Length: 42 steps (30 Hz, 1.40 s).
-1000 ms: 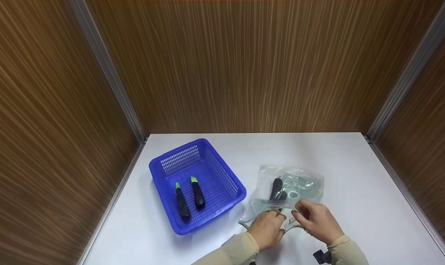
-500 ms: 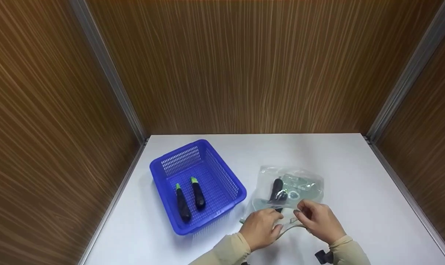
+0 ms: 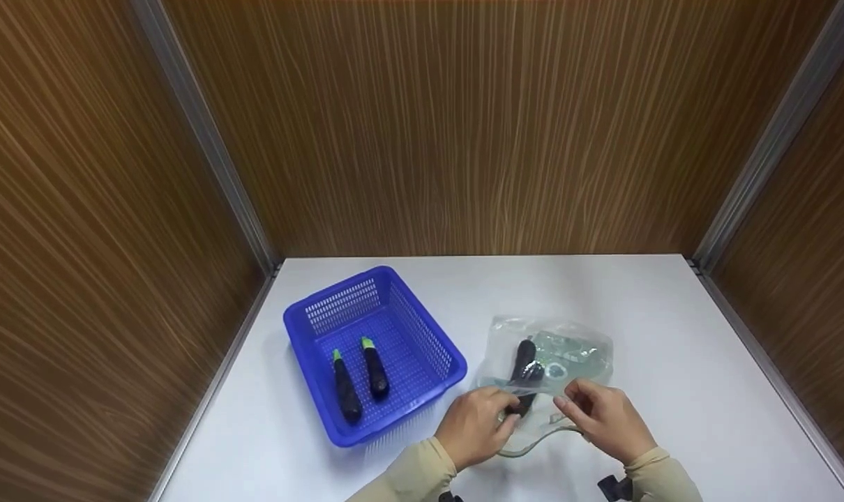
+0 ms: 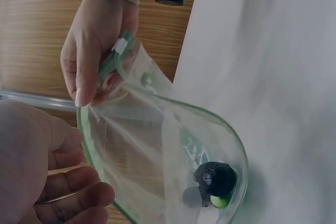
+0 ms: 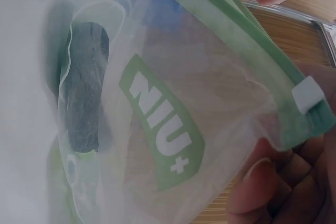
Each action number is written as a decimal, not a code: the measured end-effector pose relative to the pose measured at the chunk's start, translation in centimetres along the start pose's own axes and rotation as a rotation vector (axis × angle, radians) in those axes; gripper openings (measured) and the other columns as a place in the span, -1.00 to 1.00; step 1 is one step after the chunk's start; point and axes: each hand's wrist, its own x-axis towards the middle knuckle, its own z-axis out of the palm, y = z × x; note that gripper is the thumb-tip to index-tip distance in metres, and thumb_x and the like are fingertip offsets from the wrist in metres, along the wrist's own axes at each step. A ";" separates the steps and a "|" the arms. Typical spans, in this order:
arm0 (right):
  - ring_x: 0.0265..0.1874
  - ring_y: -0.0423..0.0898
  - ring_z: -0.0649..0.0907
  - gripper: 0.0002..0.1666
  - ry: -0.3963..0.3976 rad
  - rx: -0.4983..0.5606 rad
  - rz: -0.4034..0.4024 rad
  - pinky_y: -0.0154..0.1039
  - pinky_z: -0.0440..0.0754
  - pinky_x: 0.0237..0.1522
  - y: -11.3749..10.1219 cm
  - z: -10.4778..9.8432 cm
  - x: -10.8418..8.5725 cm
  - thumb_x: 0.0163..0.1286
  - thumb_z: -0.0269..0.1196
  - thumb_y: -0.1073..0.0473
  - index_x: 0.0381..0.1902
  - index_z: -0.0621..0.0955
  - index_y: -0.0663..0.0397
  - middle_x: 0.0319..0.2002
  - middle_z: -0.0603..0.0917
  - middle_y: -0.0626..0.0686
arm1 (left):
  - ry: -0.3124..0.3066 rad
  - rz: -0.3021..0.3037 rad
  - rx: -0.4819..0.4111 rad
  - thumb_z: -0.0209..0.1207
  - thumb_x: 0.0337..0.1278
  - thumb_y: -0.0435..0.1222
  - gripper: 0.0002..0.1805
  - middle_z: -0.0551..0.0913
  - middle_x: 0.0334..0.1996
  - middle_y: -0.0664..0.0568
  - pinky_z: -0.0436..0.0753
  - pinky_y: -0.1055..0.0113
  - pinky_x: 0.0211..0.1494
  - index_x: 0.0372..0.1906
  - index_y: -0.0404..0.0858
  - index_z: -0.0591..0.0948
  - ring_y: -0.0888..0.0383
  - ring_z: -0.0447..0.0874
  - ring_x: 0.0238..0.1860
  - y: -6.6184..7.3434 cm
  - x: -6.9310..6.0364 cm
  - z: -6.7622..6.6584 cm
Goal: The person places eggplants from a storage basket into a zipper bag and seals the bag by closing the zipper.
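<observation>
My right hand (image 3: 607, 422) pinches the corner of a clear zip bag (image 3: 582, 335) with a green-edged mouth, beside its white slider (image 5: 308, 95). At the other side of the mouth is my left hand (image 3: 472, 427), its fingers loosely bent; in the left wrist view its fingertips lie beside the green zip edge (image 4: 90, 148) without visibly gripping it. Inside the bag lie dark eggplants (image 3: 524, 357), one showing a green end in the left wrist view. The right wrist view shows a dark eggplant (image 5: 86, 87) through the film and a green "NIU+" label (image 5: 163, 124).
A blue perforated basket (image 3: 422, 317) stands left of the bag and holds two dark eggplants (image 3: 347, 390) with green tips. The white table (image 3: 645, 300) is bordered by wood-grain panels (image 3: 478, 139) at the back and sides.
My left hand has drawn back leftward from the bag's mouth, and more of the curved lower edge and the eggplant shows. The right hand keeps its hold, almost still.
</observation>
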 end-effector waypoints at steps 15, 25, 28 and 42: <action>-0.72 -0.36 0.34 -0.73 0.008 0.000 -0.031 -0.39 0.31 -0.65 0.3 -0.1 -0.2 0.28 0.33 0.11 -0.51 0.48 -0.35 -0.70 0.37 -0.36 | 0.094 -0.038 0.000 0.31 0.03 -0.23 -0.80 0.69 -0.31 0.09 0.61 0.37 -0.17 -0.20 -0.19 0.69 0.20 0.66 -0.28 -3.0 -0.2 -2.1; -0.70 -0.32 0.37 -0.77 0.001 -0.032 0.071 -0.37 0.32 -0.63 1.0 0.2 -0.2 0.31 0.31 0.03 -0.52 0.52 -0.29 -0.69 0.39 -0.32 | 0.100 -0.126 -0.010 0.29 0.09 -0.24 -0.80 0.69 -0.26 0.05 0.62 0.28 -0.09 -0.18 -0.22 0.70 0.13 0.67 -0.20 -4.9 -0.9 -3.7; -0.67 -0.30 0.39 -0.79 -0.001 -0.049 0.134 -0.36 0.35 -0.61 1.4 0.3 -0.3 0.33 0.28 -0.03 -0.51 0.54 -0.24 -0.67 0.43 -0.29 | 0.101 -0.161 -0.033 0.29 0.09 -0.25 -0.80 0.70 -0.24 0.04 0.61 0.26 -0.07 -0.18 -0.23 0.70 0.11 0.67 -0.18 -5.3 -1.1 -4.1; -0.59 -0.13 0.44 -0.48 0.012 -0.073 0.428 -0.28 0.37 -0.55 4.6 1.4 -0.6 0.40 0.08 -0.27 -0.37 0.59 0.07 -0.59 0.50 -0.06 | 0.111 -0.330 -0.088 0.28 0.13 -0.25 -0.79 0.70 -0.22 0.02 0.62 0.24 -0.08 -0.16 -0.24 0.70 0.13 0.66 -0.18 -8.7 -2.5 -5.8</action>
